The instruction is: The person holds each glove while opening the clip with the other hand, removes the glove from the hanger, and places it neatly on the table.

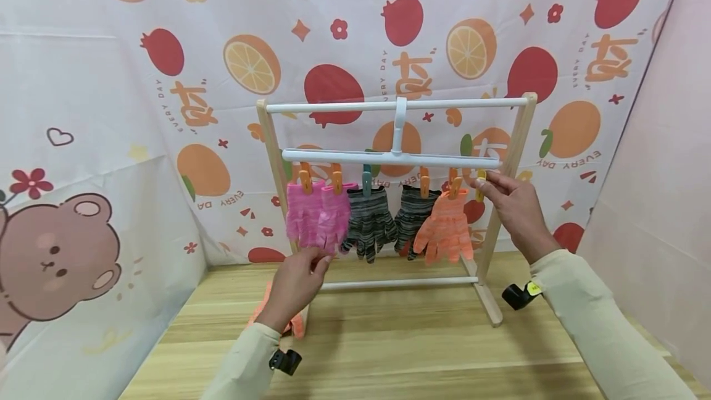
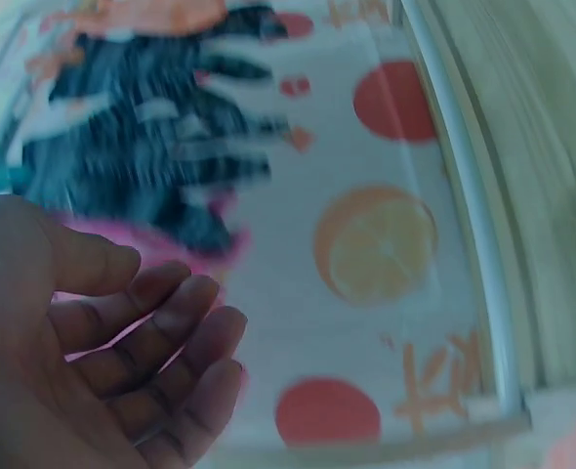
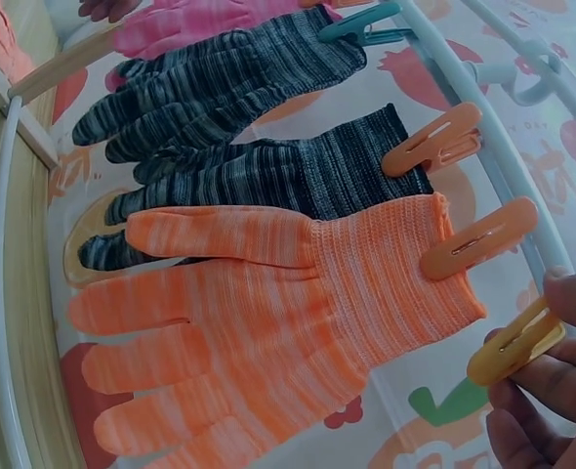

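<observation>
A white hanger [image 1: 344, 157] carries a row of gloves on clothespins. Two pink gloves [image 1: 302, 208] hang at the left, two dark grey striped gloves [image 1: 369, 218] in the middle, and an orange glove [image 3: 259, 313] at the right under an orange clothespin [image 3: 483, 237]. My right hand [image 1: 516, 212] pinches a yellow clothespin [image 3: 513, 347] at the hanger's right end, beside the orange glove; no glove shows in that clothespin. Just below the pink gloves is my left hand [image 1: 297, 279]. Its fingers [image 2: 185, 308] are loosely bent, with nothing visible between them.
The hanger hooks over the top bar [image 1: 333, 106] of a wooden rack [image 1: 491, 233] standing on a wood-grain table [image 1: 389, 338]. Another orange glove [image 1: 297, 325] lies by the rack's left foot, partly behind my left arm. A fruit-print cloth [image 1: 355, 36] hangs behind.
</observation>
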Available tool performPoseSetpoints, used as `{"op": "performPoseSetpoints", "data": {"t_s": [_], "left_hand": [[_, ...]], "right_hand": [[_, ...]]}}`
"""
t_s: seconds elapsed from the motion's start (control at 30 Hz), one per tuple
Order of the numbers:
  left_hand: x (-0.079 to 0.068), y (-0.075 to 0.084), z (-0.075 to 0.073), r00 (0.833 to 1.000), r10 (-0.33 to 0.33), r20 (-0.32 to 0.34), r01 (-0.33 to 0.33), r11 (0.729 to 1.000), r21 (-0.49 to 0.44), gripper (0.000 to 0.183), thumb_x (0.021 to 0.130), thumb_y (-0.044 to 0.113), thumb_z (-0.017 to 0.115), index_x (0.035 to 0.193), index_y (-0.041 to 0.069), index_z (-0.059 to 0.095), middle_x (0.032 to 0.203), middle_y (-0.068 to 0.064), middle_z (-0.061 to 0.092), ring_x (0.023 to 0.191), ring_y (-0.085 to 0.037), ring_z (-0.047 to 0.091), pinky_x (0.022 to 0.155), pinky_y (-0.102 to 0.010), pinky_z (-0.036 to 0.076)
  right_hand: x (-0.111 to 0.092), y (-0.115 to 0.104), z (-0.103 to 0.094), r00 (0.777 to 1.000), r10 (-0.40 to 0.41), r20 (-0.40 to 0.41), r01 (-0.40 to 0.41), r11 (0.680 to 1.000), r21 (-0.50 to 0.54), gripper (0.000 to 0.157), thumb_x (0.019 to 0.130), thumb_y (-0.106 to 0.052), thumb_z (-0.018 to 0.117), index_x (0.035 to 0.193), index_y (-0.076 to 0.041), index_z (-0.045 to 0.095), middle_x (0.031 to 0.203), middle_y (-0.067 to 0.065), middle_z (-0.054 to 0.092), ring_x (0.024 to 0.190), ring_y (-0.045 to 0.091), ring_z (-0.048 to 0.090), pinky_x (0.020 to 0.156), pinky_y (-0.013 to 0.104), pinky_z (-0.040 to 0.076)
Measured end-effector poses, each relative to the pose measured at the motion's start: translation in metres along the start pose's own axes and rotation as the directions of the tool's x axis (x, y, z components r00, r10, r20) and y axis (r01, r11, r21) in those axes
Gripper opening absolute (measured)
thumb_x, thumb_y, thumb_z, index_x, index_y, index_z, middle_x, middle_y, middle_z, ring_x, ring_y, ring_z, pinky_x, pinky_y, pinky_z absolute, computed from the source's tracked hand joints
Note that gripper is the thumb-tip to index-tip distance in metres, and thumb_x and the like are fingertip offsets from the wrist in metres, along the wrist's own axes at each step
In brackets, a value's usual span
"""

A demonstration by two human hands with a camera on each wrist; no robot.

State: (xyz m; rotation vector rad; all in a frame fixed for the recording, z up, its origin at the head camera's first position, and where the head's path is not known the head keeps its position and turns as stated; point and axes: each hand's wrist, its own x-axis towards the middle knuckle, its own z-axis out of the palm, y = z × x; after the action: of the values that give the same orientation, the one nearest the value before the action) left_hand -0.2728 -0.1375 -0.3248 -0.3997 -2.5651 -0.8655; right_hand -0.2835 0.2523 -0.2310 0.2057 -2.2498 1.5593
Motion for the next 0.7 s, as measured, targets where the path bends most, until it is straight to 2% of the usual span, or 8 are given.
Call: {"op": "performPoseSetpoints", "data": {"t_s": [0.23,0.47,0.57,0.7], "left_hand": [[0.006,0.035,0.018,0.993,0.118,0.020,-0.117,0.992,-0.051,0.012,0.100,0.021,0.066,0.101,0.013,0.075,0.086,0.006,0.069,0.076,-0.011,0.064,0.069,-0.037,0.054],[0.013,0.065,0.031,0.979,0.198,0.040,-0.193,0.976,-0.104,0.015,0.101,0.021,0.064,0.103,0.010,0.074,0.088,0.006,0.067,0.077,-0.010,0.063,0.069,-0.034,0.054],[0.018,0.076,0.036,0.975,0.217,0.050,-0.211,0.971,-0.109,0.016,0.103,0.023,0.061,0.106,0.012,0.073,0.090,0.005,0.067,0.078,-0.010,0.062,0.070,-0.034,0.053],[0.023,0.087,0.044,0.974,0.220,0.055,-0.212,0.970,-0.121,0.017,0.103,0.024,0.060,0.109,0.013,0.072,0.094,0.004,0.068,0.081,-0.012,0.063,0.073,-0.036,0.053]], "right_hand": [[-0.002,0.002,-0.001,1.000,0.011,0.010,-0.011,1.000,0.018,0.062,0.103,-0.040,0.060,0.150,-0.003,0.046,0.147,0.020,0.052,0.142,0.031,0.041,0.114,0.053,0.033],[-0.005,0.005,-0.004,0.999,0.034,0.011,-0.034,0.999,0.012,0.067,0.100,-0.046,0.062,0.150,-0.004,0.047,0.146,0.018,0.054,0.125,0.026,0.054,0.114,0.053,0.034],[-0.005,0.007,-0.004,0.999,0.036,0.011,-0.036,0.999,0.023,0.068,0.099,-0.047,0.063,0.149,-0.003,0.049,0.143,0.019,0.057,0.127,0.026,0.054,0.114,0.052,0.033],[-0.006,0.012,-0.003,0.998,0.064,0.023,-0.064,0.998,0.012,0.071,0.097,-0.051,0.064,0.147,-0.001,0.052,0.145,0.020,0.054,0.139,0.033,0.044,0.114,0.057,0.031]]}}
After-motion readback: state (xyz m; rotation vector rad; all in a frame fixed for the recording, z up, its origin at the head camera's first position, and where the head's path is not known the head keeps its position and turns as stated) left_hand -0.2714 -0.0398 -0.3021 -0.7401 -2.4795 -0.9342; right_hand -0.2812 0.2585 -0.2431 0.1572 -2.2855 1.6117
